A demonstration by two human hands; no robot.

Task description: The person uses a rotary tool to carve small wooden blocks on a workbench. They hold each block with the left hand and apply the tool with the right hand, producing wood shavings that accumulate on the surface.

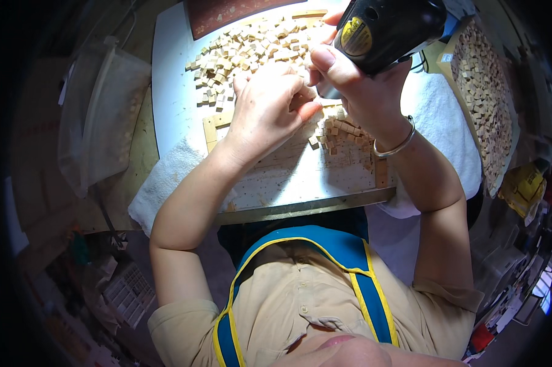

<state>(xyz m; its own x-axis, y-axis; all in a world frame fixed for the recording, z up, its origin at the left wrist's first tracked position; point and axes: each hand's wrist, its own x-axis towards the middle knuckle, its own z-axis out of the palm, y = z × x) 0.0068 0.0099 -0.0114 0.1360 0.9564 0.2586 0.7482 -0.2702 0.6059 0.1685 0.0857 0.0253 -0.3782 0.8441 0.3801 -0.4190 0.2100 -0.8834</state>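
Observation:
My left hand (270,105) is over the worktop, fingers curled and thumb bent in toward the right hand. What it pinches, if anything, is hidden. Beside it, my right hand (371,92) is closed, its thumb and fingers bent. A bulky black device (392,33) with a round yellow label covers part of that hand; whether the hand grips it I cannot tell. Below the right thumb shows a small grey piece (330,92). Small wooden cubes (251,49) lie heaped beyond my hands. More wooden cubes (337,131) sit under my right hand, near a wooden frame (211,131).
White towels (438,122) (172,174) drape both sides of the white board (172,79). A box of many cubes (481,92) stands at right. A translucent plastic bin (105,116) is at left. A reddish-brown panel (227,13) lies at the far edge.

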